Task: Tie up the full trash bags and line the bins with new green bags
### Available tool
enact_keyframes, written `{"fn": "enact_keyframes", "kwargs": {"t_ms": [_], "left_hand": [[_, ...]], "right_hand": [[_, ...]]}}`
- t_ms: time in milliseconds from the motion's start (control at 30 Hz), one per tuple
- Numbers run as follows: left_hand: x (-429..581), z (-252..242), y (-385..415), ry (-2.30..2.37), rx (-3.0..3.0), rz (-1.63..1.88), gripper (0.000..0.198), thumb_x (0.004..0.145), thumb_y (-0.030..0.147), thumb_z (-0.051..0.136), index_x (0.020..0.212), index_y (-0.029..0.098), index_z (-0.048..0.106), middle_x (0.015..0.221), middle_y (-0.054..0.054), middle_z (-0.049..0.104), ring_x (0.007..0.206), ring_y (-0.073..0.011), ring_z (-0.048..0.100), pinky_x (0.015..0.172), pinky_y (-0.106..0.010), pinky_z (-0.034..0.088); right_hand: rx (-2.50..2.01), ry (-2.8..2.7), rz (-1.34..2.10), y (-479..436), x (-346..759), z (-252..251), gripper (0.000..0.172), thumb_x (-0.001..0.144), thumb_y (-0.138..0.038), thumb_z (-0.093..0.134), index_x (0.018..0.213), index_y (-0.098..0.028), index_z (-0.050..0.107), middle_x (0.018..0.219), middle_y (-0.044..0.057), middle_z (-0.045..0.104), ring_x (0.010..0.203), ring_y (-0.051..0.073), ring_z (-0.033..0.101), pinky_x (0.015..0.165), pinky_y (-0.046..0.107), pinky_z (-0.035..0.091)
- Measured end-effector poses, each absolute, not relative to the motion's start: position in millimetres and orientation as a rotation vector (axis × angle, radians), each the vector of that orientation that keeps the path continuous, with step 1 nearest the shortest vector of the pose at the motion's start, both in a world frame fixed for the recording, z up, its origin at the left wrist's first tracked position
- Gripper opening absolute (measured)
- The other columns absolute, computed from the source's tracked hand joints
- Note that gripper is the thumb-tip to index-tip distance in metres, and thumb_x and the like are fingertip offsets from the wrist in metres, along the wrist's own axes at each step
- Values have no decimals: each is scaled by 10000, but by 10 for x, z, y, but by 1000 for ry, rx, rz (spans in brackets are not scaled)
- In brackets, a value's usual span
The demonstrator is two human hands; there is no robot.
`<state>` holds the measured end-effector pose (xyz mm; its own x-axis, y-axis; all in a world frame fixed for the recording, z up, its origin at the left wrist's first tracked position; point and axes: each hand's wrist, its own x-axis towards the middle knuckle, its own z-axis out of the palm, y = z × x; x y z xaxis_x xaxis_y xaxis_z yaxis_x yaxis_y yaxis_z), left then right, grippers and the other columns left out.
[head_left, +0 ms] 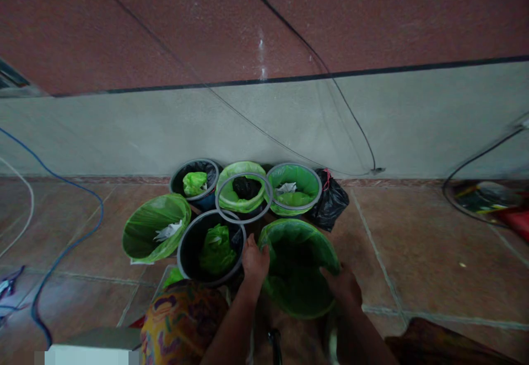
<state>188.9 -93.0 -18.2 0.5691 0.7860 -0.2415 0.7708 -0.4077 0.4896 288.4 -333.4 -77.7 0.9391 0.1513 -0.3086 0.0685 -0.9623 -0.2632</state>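
In front of me stands a waste bin with a green bin liner folded over its rim; its inside is dark. My left hand is at the left edge of the liner, its thumb against the green plastic and its fingers pointing up. On the right side, my right hand grips the rim, thumb inside and the other fingers hidden outside. Just left of my left hand is a dark bin with a crumpled green bag in it. A loose grey ring lies tilted over the green-lined bin behind.
More lined bins stand along the wall: a black-lined one and a green-lined one. A tilted green-lined bin sits at left. Beside them rests a tied black bag. A blue hose crosses the tiled floor; cables hang down the wall.
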Motion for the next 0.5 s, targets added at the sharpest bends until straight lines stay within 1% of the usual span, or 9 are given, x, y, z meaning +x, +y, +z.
{"fn": "enact_keyframes", "kwargs": {"t_ms": [67,100,167,233,367,433,500], "left_hand": [[2023,-171,-839,1186,2318,65,537,905,287,543,1384,51,485,1386,-217,574,1320,-271,532,1100,-345,417],[2104,-167,-792,1151,2355,68,510,923,297,518,1378,65,499,1378,-205,585,1316,-268,535,1104,-353,415],[2284,-165,-708,1063,2431,28,464,954,304,472,1360,86,527,1364,-185,603,1311,-265,538,1113,-367,405],[2461,-177,-651,960,2505,-41,439,969,310,452,1337,93,553,1344,-171,621,1294,-266,549,1114,-373,402],[2728,-239,-626,763,2631,-122,411,976,336,457,1307,123,575,1280,-143,658,1226,-251,587,1075,-360,430],[2816,-277,-632,668,2672,-167,404,977,350,458,1305,145,574,1250,-129,670,1191,-241,603,1042,-352,450],[2880,-306,-634,589,2681,-252,374,975,359,467,1270,171,597,1221,-111,683,1150,-234,622,1003,-338,469]], "right_hand": [[-2903,-182,329,-3181,2994,-599,559,921,-484,471,1275,-72,603,1183,259,673,1066,352,671,834,422,538],[-2862,-294,303,-3062,3092,-501,522,943,-434,443,1305,-86,585,1214,236,667,1104,332,655,882,410,524],[-2726,-563,299,-2776,3327,-331,436,970,-350,407,1302,-137,595,1221,167,682,1149,267,634,970,362,483],[-2614,-838,329,-2489,3563,-235,415,955,-305,463,1312,-138,593,1286,144,657,1209,237,591,1043,330,431],[-2613,-1044,526,-2155,3878,-256,406,941,-296,512,1293,-121,614,1286,154,656,1213,238,588,1054,317,412],[-2622,-1084,631,-2124,3939,-310,380,949,-294,501,1275,-144,627,1266,136,670,1182,225,612,1017,294,430],[-2643,-1097,721,-2141,3946,-359,369,956,-302,486,1277,-188,627,1222,110,694,1127,220,644,945,282,461]]}}
